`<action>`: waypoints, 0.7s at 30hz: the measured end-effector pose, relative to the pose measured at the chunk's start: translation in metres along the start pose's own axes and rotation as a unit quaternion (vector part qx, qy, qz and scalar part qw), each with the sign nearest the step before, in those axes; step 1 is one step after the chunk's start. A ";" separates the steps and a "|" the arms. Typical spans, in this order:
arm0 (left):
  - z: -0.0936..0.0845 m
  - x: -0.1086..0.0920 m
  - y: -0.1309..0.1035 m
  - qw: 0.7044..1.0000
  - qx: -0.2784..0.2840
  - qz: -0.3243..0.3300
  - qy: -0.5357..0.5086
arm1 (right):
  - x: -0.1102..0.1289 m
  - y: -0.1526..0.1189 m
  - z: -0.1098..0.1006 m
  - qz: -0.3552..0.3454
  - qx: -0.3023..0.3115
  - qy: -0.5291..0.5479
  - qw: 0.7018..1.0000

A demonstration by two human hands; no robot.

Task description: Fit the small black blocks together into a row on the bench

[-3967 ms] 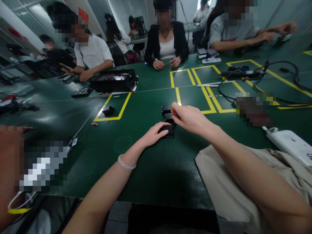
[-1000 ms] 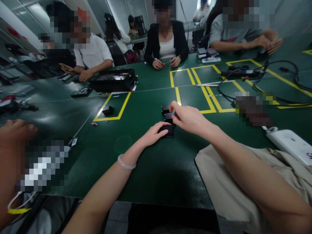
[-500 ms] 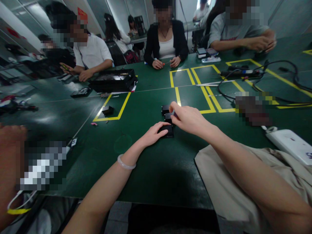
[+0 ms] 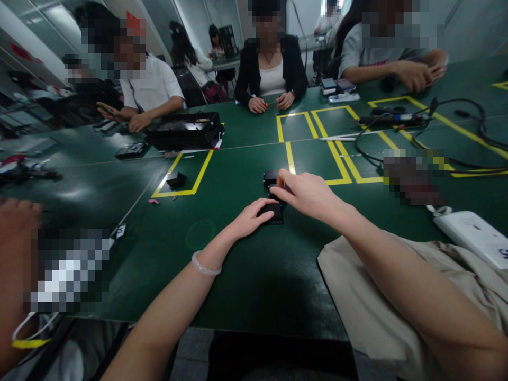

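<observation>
Small black blocks sit in a rough line on the green table in front of me. My left hand (image 4: 254, 217) has its fingers and thumb around the nearest black block (image 4: 274, 215), steadying it on the table. Curled over the middle block (image 4: 273, 198) is my right hand (image 4: 304, 191), with thumb and index finger bent close together; what lies between their tips is hidden. The farthest black block (image 4: 270, 177) stands just beyond the right fingertips, partly covered by them.
Yellow tape (image 4: 203, 172) outlines areas on the table; a dark block (image 4: 175, 180) lies in one at left. Behind it stands a long black case (image 4: 184, 131). Cables (image 4: 416, 137), a white power bank (image 4: 474, 235) and beige cloth (image 4: 357, 296) are at right. Several people sit around.
My right hand has shifted slightly over the middle block, its thumb moving a little to the left. My left hand stays in place on the nearest block.
</observation>
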State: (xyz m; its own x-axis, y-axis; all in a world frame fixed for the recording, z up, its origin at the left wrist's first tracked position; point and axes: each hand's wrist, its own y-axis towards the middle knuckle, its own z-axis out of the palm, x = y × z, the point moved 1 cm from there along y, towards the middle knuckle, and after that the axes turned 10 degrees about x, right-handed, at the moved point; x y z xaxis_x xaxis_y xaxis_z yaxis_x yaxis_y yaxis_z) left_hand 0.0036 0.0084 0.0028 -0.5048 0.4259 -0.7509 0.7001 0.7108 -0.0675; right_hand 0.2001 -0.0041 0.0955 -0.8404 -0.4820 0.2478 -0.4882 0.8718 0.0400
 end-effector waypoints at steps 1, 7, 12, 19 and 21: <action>0.000 0.000 0.000 1.000 0.001 0.000 0.000 | 0.000 0.001 0.000 0.008 0.005 -0.010 1.000; -0.001 -0.002 0.000 1.000 0.006 -0.006 0.003 | 0.000 0.000 0.000 0.018 -0.010 -0.022 1.000; 0.000 -0.001 0.000 1.000 0.003 -0.004 0.002 | -0.001 0.000 0.001 0.006 -0.014 -0.003 1.000; -0.001 -0.003 0.000 1.000 0.005 -0.005 -0.001 | -0.001 0.001 0.002 0.021 -0.017 -0.038 0.999; -0.001 -0.003 0.000 1.000 0.007 -0.007 0.001 | -0.002 0.001 0.001 0.014 -0.019 -0.022 0.999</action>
State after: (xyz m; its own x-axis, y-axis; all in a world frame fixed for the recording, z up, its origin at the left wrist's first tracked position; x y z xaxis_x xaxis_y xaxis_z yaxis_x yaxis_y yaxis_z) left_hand 0.0042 0.0076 0.0057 -0.5145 0.4173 -0.7491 0.7005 0.7084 -0.0866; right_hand 0.2007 -0.0027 0.0939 -0.8638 -0.4597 0.2062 -0.4555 0.8875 0.0703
